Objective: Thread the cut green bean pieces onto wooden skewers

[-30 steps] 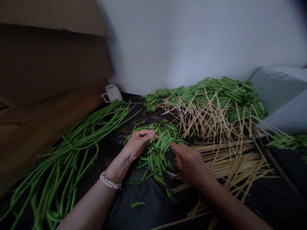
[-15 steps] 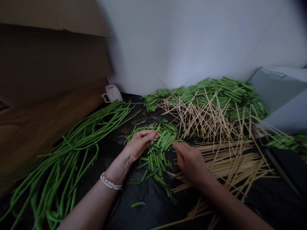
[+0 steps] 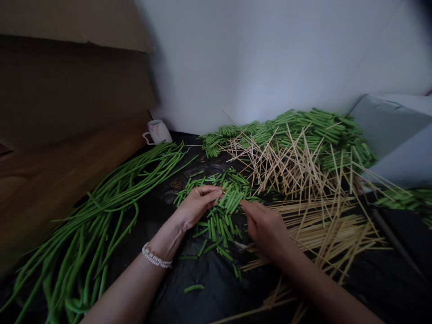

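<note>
My left hand (image 3: 199,204), with a beaded bracelet at the wrist, pinches at the left end of a short row of cut green bean pieces (image 3: 234,201). The pieces lie side by side, threaded on a bamboo skewer that they mostly hide. At the row's right end, the closed fingers of my right hand (image 3: 266,227) grip the skewer. Whether a loose piece is also between the left fingertips, I cannot tell. Under and around the hands, loose cut bean pieces (image 3: 214,227) are scattered on a black plastic sheet (image 3: 168,297).
Long uncut beans (image 3: 111,193) spread along the left. Threaded bean skewers (image 3: 317,130) are heaped at the back right, their bare sticks (image 3: 286,162) pointing forward. Loose bamboo skewers (image 3: 324,234) lie right of my right hand. A white mug (image 3: 159,132) stands near the wall (image 3: 216,63).
My left fingers have closed in lower against the row's left end, where a bean piece stuck up before. The right hand has shifted slightly left.
</note>
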The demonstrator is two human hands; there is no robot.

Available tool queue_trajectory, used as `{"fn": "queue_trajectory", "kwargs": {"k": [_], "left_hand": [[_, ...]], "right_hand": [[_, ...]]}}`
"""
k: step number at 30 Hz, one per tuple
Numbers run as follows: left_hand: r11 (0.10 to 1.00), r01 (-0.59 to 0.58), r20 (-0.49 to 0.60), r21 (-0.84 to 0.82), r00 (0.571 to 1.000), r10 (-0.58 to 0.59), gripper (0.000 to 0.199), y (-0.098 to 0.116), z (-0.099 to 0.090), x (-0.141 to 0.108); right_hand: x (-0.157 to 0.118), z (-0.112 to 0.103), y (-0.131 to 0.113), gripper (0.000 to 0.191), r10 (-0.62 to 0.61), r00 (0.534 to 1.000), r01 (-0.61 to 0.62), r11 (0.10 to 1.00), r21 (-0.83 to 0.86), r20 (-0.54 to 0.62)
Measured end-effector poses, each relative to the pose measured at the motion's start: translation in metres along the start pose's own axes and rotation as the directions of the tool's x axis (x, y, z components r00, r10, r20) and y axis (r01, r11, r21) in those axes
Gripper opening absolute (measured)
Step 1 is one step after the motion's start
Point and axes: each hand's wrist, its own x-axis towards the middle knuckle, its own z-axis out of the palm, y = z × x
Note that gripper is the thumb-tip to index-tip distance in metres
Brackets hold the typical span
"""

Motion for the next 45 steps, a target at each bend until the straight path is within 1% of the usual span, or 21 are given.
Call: {"fn": "queue_trajectory", "kwargs": {"k": [2, 7, 9, 11, 13, 16, 19, 22, 23, 25, 27, 28, 29, 31, 32, 33, 35, 36, 37, 41, 45], "left_hand": [[1.000, -0.005, 0.019, 0.025, 1.000, 0.005, 0.028, -0.002, 0.000, 0.000], [0.979, -0.026, 0.135, 0.200, 0.991, -0.001, 0.025, -0.007, 0.000, 0.000], [0.970, -0.066, 0.146, 0.233, 0.989, 0.032, 0.023, -0.006, -0.001, 0.001], [0.968, -0.123, 0.122, 0.221, 0.988, 0.098, 0.023, -0.001, -0.004, 0.001], [0.971, -0.190, 0.054, 0.142, 0.981, 0.185, 0.023, 0.007, -0.009, 0.003], [0.958, -0.282, -0.116, -0.048, 0.954, 0.275, 0.024, 0.020, -0.020, 0.007], [0.915, -0.356, -0.274, -0.189, 0.914, 0.299, 0.018, 0.031, -0.028, 0.011], [0.877, -0.394, -0.368, -0.275, 0.886, 0.283, 0.011, 0.038, -0.030, 0.011], [0.869, -0.398, -0.377, -0.295, 0.884, 0.277, 0.013, 0.039, -0.029, 0.010], [0.867, -0.387, -0.342, -0.315, 0.898, 0.276, 0.025, 0.041, -0.025, 0.007], [0.881, -0.348, -0.270, -0.321, 0.925, 0.267, 0.040, 0.041, -0.022, 0.004], [0.891, -0.318, -0.237, -0.324, 0.939, 0.249, 0.044, 0.040, -0.021, 0.003], [0.900, -0.284, -0.212, -0.331, 0.952, 0.223, 0.045, 0.039, -0.021, 0.003], [0.908, -0.215, -0.184, -0.358, 0.970, 0.157, 0.039, 0.037, -0.021, 0.004], [0.909, -0.183, -0.173, -0.374, 0.977, 0.126, 0.036, 0.036, -0.021, 0.004], [0.908, -0.157, -0.163, -0.388, 0.982, 0.101, 0.032, 0.035, -0.022, 0.005], [0.903, -0.120, -0.141, -0.412, 0.988, 0.067, 0.028, 0.033, -0.023, 0.007], [0.901, -0.109, -0.133, -0.421, 0.989, 0.058, 0.026, 0.032, -0.024, 0.008], [0.898, -0.101, -0.127, -0.429, 0.991, 0.051, 0.025, 0.032, -0.023, 0.008], [0.892, -0.074, -0.112, -0.446, 0.993, 0.026, 0.021, 0.031, -0.021, 0.007], [0.898, -0.061, -0.114, -0.437, 0.993, 0.012, 0.018, 0.029, -0.018, 0.006]], "right_hand": [[0.000, -0.001, 0.000, 0.030, -0.031, 0.999, 0.029, 0.998, -0.054, -0.022], [0.000, -0.002, 0.000, 0.035, -0.153, 0.985, 0.134, 0.970, -0.201, -0.082], [0.000, -0.002, 0.001, 0.036, -0.186, 0.978, 0.160, 0.961, -0.227, -0.096], [0.001, -0.004, 0.004, 0.036, -0.221, 0.968, 0.184, 0.947, -0.264, -0.117], [0.004, -0.007, 0.009, 0.037, -0.253, 0.957, 0.199, 0.926, -0.320, -0.139], [0.009, -0.017, 0.018, 0.038, -0.271, 0.949, 0.190, 0.898, -0.396, -0.159], [0.014, -0.026, 0.024, 0.037, -0.240, 0.963, 0.159, 0.876, -0.455, -0.126], [0.015, -0.030, 0.027, 0.033, -0.173, 0.980, 0.110, 0.880, -0.463, -0.097], [0.015, -0.030, 0.028, 0.032, -0.146, 0.983, 0.084, 0.898, -0.433, -0.112], [0.015, -0.029, 0.029, 0.030, -0.067, 0.979, 0.007, 0.957, -0.291, -0.194], [0.016, -0.031, 0.031, 0.025, 0.098, 0.955, -0.110, 0.994, -0.028, -0.280], [0.018, -0.033, 0.032, 0.023, 0.210, 0.934, -0.175, 0.974, 0.142, -0.289], [0.020, -0.035, 0.034, 0.022, 0.325, 0.906, -0.234, 0.919, 0.316, -0.273], [0.025, -0.041, 0.040, 0.029, 0.504, 0.840, -0.302, 0.743, 0.597, -0.202], [0.028, -0.044, 0.043, 0.038, 0.555, 0.813, -0.304, 0.663, 0.684, -0.177], [0.030, -0.046, 0.047, 0.049, 0.586, 0.793, -0.294, 0.609, 0.737, -0.168], [0.032, -0.047, 0.054, 0.066, 0.608, 0.775, -0.275, 0.572, 0.773, -0.175], [0.032, -0.046, 0.057, 0.068, 0.606, 0.776, -0.272, 0.575, 0.772, -0.177], [0.032, -0.045, 0.058, 0.066, 0.599, 0.781, -0.277, 0.585, 0.762, -0.176], [0.030, -0.039, 0.058, 0.040, 0.565, 0.808, -0.309, 0.644, 0.700, -0.164], [0.031, -0.045, 0.049, 0.032, 0.517, 0.853, -0.325, 0.633, 0.703, -0.071]]}}
